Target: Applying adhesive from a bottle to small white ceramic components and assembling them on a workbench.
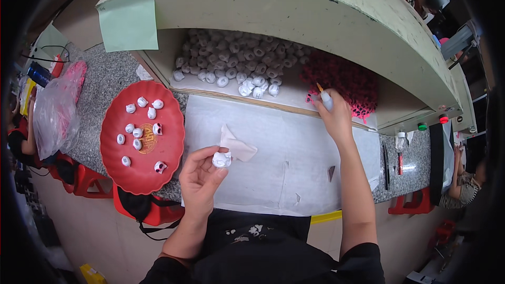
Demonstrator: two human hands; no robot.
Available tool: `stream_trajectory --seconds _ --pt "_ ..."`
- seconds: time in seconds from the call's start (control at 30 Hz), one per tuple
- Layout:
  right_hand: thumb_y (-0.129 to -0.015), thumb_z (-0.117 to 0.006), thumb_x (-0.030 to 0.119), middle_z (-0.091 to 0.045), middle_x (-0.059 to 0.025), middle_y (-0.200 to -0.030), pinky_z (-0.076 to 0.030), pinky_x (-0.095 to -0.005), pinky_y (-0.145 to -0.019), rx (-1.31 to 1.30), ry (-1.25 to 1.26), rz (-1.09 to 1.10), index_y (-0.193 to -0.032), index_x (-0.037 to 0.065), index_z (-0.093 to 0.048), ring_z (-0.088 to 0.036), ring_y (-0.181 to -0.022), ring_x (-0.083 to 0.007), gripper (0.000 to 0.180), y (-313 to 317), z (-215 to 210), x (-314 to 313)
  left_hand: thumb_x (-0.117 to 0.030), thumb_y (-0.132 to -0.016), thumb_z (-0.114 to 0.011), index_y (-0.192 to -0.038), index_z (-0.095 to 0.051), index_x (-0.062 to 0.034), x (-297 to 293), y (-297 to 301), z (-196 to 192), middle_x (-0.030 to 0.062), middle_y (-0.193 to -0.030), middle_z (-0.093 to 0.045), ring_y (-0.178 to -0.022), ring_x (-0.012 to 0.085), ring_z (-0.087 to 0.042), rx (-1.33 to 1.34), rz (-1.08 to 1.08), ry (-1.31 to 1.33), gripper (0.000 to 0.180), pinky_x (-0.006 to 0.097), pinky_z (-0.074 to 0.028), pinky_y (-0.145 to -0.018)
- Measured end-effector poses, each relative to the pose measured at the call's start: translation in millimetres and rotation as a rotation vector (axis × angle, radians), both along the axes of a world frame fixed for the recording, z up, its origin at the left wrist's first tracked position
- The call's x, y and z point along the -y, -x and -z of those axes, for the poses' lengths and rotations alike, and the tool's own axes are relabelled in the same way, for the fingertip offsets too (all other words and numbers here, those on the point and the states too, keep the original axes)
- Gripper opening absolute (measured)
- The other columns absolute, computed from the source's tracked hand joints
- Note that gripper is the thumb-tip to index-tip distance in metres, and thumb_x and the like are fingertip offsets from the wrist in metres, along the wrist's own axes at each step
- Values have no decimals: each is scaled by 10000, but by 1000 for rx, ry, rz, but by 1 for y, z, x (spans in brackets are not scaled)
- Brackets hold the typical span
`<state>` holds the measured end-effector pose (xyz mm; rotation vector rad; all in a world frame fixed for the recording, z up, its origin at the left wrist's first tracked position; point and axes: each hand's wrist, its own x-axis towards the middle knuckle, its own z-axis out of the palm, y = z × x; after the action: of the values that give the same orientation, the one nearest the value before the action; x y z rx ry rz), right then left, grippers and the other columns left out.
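Observation:
My left hand (200, 179) pinches a small rounded white piece (222, 160) between thumb and fingers, above the white paper sheet (268, 192). Farther right, my right hand (337, 118) is closed around a small white squeeze bottle (327, 101) with an orange nozzle. The nozzle points toward the shelf, beside a heap of small pink and black pieces (344, 79). Just beyond the left hand lies a crumpled pale pink cloth (238, 146). Many white rounded pieces (236, 55) with openings are piled on the shelf's left part.
A red scalloped tray (113, 160) at left holds several white pieces, two with pink and black parts. A pale green cabinet (294, 13) overhangs the shelf. Dark shard (331, 173) lies on the paper; a thin black tool (386, 165) is at right. Other people sit at both sides.

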<state>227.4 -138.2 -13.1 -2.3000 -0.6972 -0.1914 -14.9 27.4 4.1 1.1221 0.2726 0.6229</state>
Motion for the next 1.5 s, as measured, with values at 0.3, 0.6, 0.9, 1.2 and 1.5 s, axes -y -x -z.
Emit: stream_trajectory --seconds 0.3,0.6,0.9,1.2,1.5 --pt "-663 -605 102 -565 -166 -752 -413 -366 -624 40 213 7 -841 11 -547 -543 -720 -319 208 -3 -1 -18 29 -708 -539 -1038 -433 15 -3 -1 1 140 -990 -512 -885 190 -526 -47 -26 -32 347 291 -389 -813" --pt "-695 -563 7 -487 -4 -678 -366 -176 -468 -776 -579 -197 -965 -29 -537 -458 -552 -63 274 80 -30 0 29 -702 -548 -1024 -435 18 18 -6 3 149 -980 -526 -920 214 -522 -28 159 89 341 316 -386 -823" --pt "-659 -614 -49 -574 -119 -764 -440 -218 -553 -968 -896 -274 -797 -18 -521 -521 -676 -120 169 150 -39 8 58 -734 -533 -1040 -421 16 36 -12 2 134 -1025 -506 -961 182 -502 -3 287 122 328 267 -402 -795" --pt "-633 -637 -53 -562 -122 -733 -448 -235 -592 -971 -930 -331 -736 -27 -555 -541 -671 -148 134 161 -39 9 73 -737 -522 -1032 -430 23 38 -11 4 148 -1049 -484 -968 196 -494 25 248 -109 312 285 -391 -821" --pt "-668 -600 -60 -561 -123 -735 -448 -235 -582 -1021 -911 -302 -731 -27 -506 -545 -631 -143 117 161 -36 4 91 -682 -558 -966 -514 13 34 -11 -1 155 -1013 -517 -945 221 -511 -28 236 -491 297 292 -400 -804"
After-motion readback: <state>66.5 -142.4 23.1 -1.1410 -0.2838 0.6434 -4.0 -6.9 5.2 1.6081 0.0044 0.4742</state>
